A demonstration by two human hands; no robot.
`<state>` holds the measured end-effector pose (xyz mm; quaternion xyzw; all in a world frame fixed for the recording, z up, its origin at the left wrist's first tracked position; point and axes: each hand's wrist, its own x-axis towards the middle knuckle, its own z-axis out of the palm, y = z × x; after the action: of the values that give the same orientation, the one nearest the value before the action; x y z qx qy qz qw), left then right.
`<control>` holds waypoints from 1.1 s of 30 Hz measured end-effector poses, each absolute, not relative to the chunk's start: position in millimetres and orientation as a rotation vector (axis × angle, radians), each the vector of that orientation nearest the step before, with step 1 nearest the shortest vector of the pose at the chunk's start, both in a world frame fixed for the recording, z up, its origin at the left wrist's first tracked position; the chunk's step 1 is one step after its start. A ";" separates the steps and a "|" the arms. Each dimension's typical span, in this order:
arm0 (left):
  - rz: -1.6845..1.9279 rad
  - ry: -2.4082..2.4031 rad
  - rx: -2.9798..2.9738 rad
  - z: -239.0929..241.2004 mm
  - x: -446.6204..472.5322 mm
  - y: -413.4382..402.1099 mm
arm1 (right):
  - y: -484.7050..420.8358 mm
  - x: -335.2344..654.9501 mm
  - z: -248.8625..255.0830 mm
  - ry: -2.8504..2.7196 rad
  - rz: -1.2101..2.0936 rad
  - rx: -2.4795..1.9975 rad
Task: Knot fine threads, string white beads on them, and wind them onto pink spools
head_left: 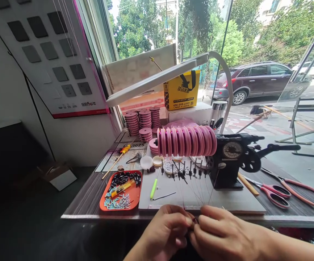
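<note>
Pinched fingers of my left hand (166,226) and my right hand (224,230) meet at the table's front edge. Between the fingertips is a small dark bit, too small to name, on thin line (199,195). Several such lines run up from my fingers toward a row of pink ring-shaped spools (186,141), threaded on the shaft of a black hand-crank winder (230,156). Small black pieces (184,172) hang on the lines below the spools. The winder, with a dial on its face and a crank at its right, stands on a light board (227,204).
At left sits an orange tray (101,203) of small metal parts and black pieces. A green-handled hook tool (154,188), red-handled scissors (277,195) and pliers (300,190) lie around. Behind are stacked pink spools (132,125), a white lamp (157,79) and a yellow bag (182,90).
</note>
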<state>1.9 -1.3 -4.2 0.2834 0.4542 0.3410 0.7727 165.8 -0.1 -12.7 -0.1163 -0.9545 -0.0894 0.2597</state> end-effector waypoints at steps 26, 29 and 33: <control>1.117 1.343 1.790 -47.2 8.5 -22.4 | 10.9 150.3 -1.1 -2.061 0.923 -0.795; 0.955 1.058 1.029 -47.2 11.8 -19.1 | -4.5 170.6 -10.4 -2.180 0.245 -0.671; 0.816 0.862 0.410 -54.8 18.8 -20.4 | -22.6 190.8 -35.5 -2.205 -0.008 -0.632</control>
<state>18.8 -20.4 -54.8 0.1919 0.4032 0.3818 0.8092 190.8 -22.6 -35.5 -0.2511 -0.8762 -0.0030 0.4114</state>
